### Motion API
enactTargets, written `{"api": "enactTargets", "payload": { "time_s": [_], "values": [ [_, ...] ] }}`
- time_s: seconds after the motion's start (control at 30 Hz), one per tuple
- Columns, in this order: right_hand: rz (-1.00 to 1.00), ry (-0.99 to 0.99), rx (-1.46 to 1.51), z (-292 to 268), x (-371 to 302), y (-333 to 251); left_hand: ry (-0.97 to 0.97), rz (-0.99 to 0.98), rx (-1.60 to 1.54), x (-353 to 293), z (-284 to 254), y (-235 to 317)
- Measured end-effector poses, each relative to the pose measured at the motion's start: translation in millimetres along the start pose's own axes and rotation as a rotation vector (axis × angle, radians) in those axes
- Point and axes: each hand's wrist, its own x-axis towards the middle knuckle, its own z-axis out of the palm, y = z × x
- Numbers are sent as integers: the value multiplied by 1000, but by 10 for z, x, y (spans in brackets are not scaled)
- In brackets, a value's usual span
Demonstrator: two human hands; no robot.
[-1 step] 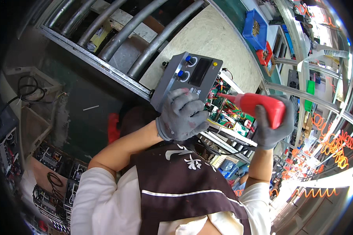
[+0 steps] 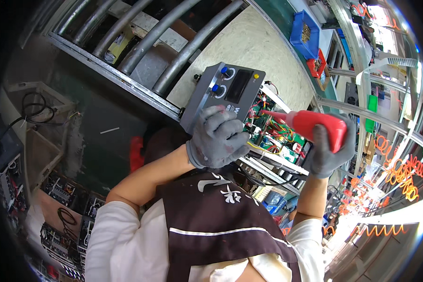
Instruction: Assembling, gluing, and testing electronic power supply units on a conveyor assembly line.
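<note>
My left hand (image 2: 219,137), in a grey glove, has its fingers curled over the lower edge of a dark grey control panel (image 2: 210,109). The panel is tilted, with two blue knobs, a dark display window and a small yellow button on its face. In my right hand (image 2: 331,152), also gloved in grey, is a red squeeze bottle (image 2: 315,126) with a long thin nozzle. The nozzle points left at green circuit boards (image 2: 271,129) and coloured wires beside the panel. I cannot tell whether its tip touches anything.
Metal rollers (image 2: 160,37) lie to the upper left of a pale work board (image 2: 249,40). A blue bin (image 2: 305,35) and a red bin (image 2: 317,64) with small parts stand at the upper right. Coiled orange hoses (image 2: 402,169) hang on the right.
My right hand and the red squeeze bottle have shifted slightly to the right. The control panel has moved a touch to the left; my left hand stays on it.
</note>
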Motion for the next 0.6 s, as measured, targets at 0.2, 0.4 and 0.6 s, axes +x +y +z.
{"api": "enactTargets", "payload": {
  "time_s": [0.2,0.4,0.6],
  "values": [
    [457,334,794,-144,-128,667,-84,28,19,38,-21,-7],
    [711,286,1184,-175,-108,960,-123,33,60,50,-39,27],
    [897,193,1711,-253,-298,1287,-139,78,110,41,-5,35]
  ]
}}
